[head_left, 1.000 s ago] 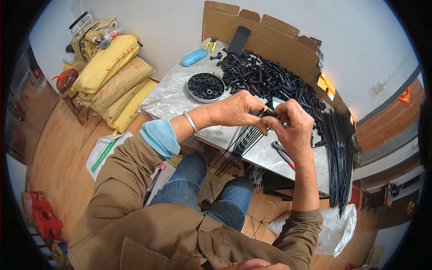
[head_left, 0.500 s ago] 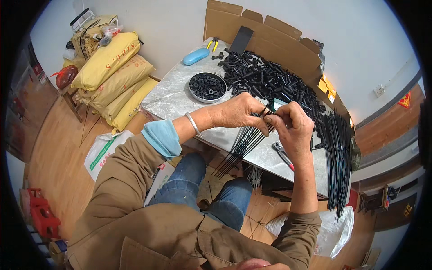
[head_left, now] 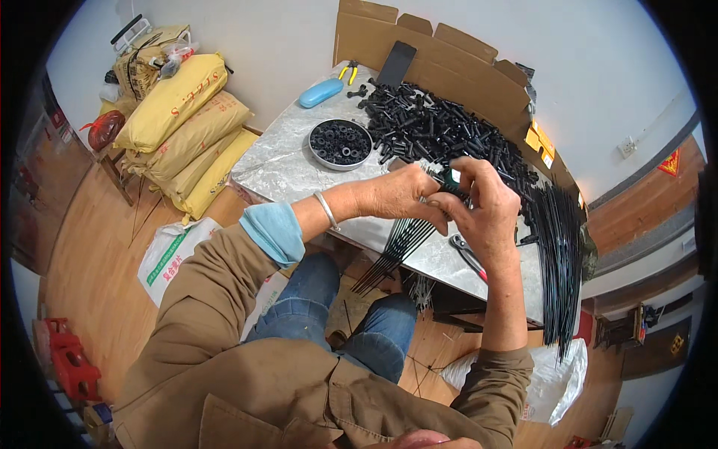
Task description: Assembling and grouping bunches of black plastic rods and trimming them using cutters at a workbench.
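Observation:
My left hand [head_left: 407,196] and my right hand [head_left: 485,200] meet above the table's front part, both with fingers curled and thumbs close together. Whatever is pinched between them is small and mostly hidden by the fingers. Below my left hand a bundle of thin black rods [head_left: 400,245] slants over the table's front edge; whether its upper end is held or just lies there I cannot tell. Just beyond the hands spreads a heap of black bolt-like parts [head_left: 441,123]. A round bowl [head_left: 312,149] of small black rings stands left of the heap.
On the grey table [head_left: 269,161] lie a blue case [head_left: 321,93], yellow-handled pliers [head_left: 348,72] and red-handled pliers [head_left: 467,257]. More long black rods [head_left: 559,262] hang over the right edge. Cardboard [head_left: 449,56] stands behind. Yellow sacks [head_left: 183,112] are stacked at left.
My right fingers have lifted and shifted slightly, and the thumbs now sit closer together. The whole view has moved a little; the bowl and heap stay in place.

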`<state>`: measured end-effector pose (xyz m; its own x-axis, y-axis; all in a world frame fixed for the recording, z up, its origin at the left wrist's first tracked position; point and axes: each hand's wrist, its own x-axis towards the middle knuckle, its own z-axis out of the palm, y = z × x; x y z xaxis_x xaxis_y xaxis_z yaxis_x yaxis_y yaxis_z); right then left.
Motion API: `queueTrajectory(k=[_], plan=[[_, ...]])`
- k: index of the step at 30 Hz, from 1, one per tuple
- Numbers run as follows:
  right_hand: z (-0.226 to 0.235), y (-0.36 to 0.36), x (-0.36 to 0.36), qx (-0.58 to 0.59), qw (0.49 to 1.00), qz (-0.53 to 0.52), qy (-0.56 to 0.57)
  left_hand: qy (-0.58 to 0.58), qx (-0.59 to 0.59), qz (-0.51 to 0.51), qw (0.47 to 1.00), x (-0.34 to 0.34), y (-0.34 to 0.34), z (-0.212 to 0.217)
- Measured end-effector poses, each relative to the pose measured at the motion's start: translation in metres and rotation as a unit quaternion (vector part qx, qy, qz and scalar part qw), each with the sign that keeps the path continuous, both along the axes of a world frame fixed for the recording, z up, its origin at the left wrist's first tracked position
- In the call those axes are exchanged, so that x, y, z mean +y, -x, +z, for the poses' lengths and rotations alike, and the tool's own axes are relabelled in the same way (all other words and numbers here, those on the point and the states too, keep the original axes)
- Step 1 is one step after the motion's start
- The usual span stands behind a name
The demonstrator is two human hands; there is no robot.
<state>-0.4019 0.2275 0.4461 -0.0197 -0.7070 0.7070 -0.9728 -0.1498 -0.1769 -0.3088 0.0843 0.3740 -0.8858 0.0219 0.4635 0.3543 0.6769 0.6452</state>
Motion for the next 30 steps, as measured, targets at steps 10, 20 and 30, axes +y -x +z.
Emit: queueTrajectory(k=[10,20,30], plan=[[-0.008,0.000,-0.006,0.018,1.000,-0.011,-0.017,0.192,0.018,0.074,0.978,0.023,-0.011,-0.099],[-0.062,0.132,-0.040,-0.242,0.964,-0.106,-0.033,0.267,-0.001,0.126,0.955,0.015,-0.010,-0.115],[-0.128,0.128,-0.112,-0.132,0.973,-0.054,-0.179,0.247,-0.025,0.149,0.957,0.013,-0.014,-0.120]])
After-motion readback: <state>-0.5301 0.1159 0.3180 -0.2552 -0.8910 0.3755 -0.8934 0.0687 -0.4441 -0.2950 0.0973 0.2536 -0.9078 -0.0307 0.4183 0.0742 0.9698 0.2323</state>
